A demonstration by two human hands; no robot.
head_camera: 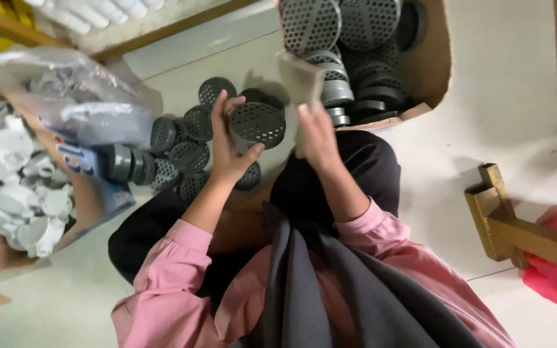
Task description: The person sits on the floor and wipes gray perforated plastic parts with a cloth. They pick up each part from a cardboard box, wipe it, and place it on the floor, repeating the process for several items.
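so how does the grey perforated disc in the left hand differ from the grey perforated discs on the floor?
The grey perforated disc is single, held tilted by the left hand; the floor discs lie piled, untouched. It also looks larger, being nearer the camera. Both are round, grey and perforated.

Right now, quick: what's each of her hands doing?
Left hand: closed around the rim of a round grey perforated disc.
Right hand: resting on the cardboard box flap; whether it grips cannot be told.

The left hand point(230, 151) holds a grey perforated disc point(257, 122) upright; more discs point(182, 148) lie on the floor point(504, 96) beyond. The right hand point(317, 132) touches the cardboard box point(436, 58) flap; white parts point(14, 180) fill a box on the left.
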